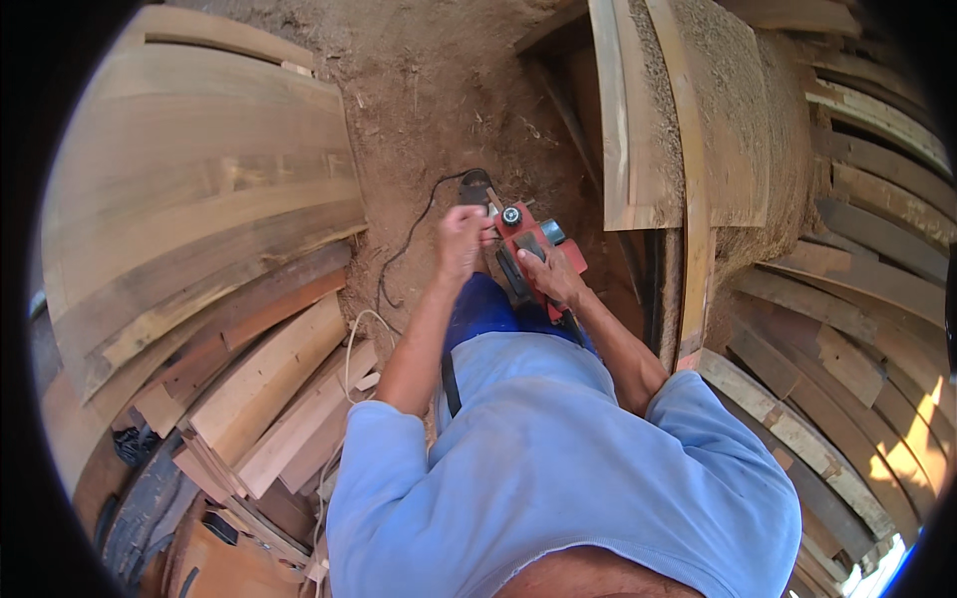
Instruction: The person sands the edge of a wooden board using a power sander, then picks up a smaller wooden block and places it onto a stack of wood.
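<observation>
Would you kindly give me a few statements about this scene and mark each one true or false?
1. The right hand grips a red power tool. True.
2. The left hand rests on the boards at the picture's right. False: the left hand is up close beside the tool; whether it touches it is hard to tell.
3. A dark cord trails over the ground to the left of the tool. True.
4. The person wears a dark green shirt. False: the shirt is light blue.
5. Sawdust lies among the boards at the right. True.
</observation>
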`<state>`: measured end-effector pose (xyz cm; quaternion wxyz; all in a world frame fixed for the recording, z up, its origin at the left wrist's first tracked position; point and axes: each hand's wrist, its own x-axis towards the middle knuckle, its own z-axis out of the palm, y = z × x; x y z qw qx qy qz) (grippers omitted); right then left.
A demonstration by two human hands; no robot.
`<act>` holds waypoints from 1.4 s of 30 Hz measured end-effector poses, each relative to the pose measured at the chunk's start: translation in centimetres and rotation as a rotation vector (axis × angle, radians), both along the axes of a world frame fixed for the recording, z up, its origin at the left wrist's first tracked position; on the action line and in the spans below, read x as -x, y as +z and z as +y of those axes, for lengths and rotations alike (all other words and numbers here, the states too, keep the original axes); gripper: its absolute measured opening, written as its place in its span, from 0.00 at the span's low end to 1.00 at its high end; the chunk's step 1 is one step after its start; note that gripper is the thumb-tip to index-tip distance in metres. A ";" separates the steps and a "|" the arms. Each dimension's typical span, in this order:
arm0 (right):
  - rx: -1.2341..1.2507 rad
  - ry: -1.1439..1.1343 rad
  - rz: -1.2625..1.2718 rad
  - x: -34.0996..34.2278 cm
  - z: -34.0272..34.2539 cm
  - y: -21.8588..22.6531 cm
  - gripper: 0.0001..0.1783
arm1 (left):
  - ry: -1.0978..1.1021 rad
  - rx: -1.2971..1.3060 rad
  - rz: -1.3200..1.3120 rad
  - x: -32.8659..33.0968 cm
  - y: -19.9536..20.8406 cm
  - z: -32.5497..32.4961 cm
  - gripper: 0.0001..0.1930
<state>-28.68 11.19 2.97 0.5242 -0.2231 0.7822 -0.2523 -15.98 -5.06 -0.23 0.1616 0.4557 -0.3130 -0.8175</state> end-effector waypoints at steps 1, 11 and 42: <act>-0.008 -0.003 0.003 -0.1 0.3 -0.6 0.31 | 0.059 0.012 -0.044 -2.3 -1.1 -0.5 0.12; 0.149 -0.243 -0.154 1.4 -2.2 3.7 0.27 | -0.072 0.381 -0.611 -14.0 -3.8 0.0 0.15; 0.390 -0.533 0.093 18.0 -11.3 13.5 0.27 | -0.356 0.881 -0.319 20.0 10.5 -4.0 0.24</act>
